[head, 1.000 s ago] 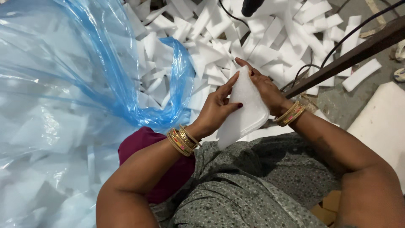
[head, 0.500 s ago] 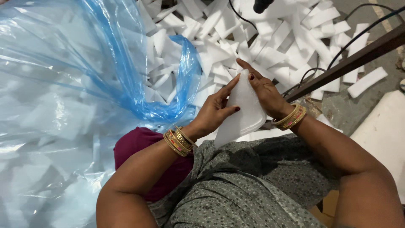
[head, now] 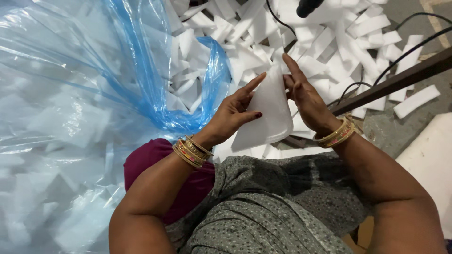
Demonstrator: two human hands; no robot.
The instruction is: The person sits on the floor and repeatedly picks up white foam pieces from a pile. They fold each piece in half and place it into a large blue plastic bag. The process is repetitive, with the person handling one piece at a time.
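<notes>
Both hands clamp one white foam sheet [head: 266,110]: left hand [head: 230,115] and right hand [head: 306,96] at opposite edges. Even pinches would keep it flat above the floor's scrap pile [head: 325,37].

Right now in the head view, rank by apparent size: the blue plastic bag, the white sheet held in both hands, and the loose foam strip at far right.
1. blue plastic bag, largest by far.
2. white sheet, between left hand and right hand.
3. foam strip, smallest, though it lies farther from the camera.
</notes>
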